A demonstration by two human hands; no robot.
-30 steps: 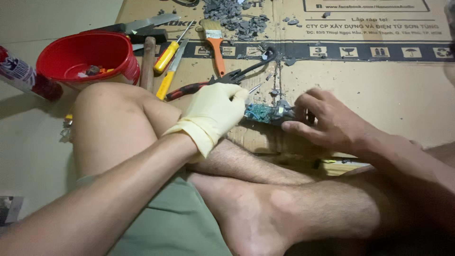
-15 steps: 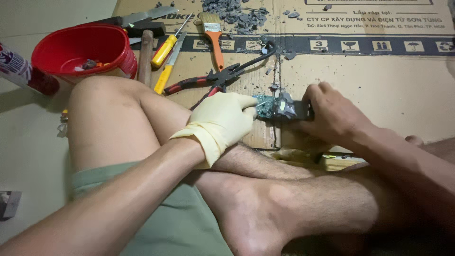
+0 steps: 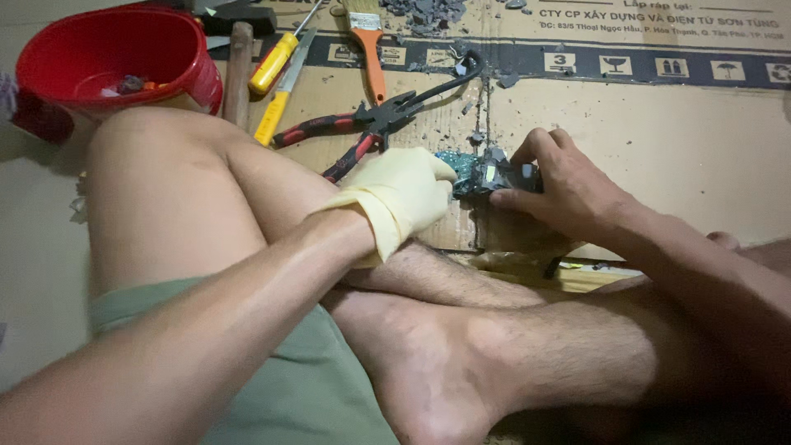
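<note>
We're looking down at the small circuit board (image 3: 488,175), a teal-green and dark grey lump, lying on the flattened cardboard sheet (image 3: 659,140) just past our crossed legs. Our right hand (image 3: 568,185), bare, is curled over its far end, thumb and fingertips pinching it against the cardboard. Our left hand (image 3: 404,194), in a pale yellow rubber glove, closes in on the near end, fingers bunched together at the teal edge; whether they actually grip it we cannot tell from here. To do this well, we judge the bare hand should pin the piece flat while the gloved fingers work slowly at the edge, since the part looks brittle and jagged. Crumbly grey debris (image 3: 424,12) litters the cardboard up top, rough and chalky. Just beyond the glove lie the red-handled pliers (image 3: 362,124), jaws dark and toothed. Farther out sit a yellow-handled screwdriver (image 3: 276,62), an orange-handled paintbrush (image 3: 371,49), a wooden hammer handle (image 3: 239,70), and a glossy red plastic basin (image 3: 115,58) beside our knee
</note>
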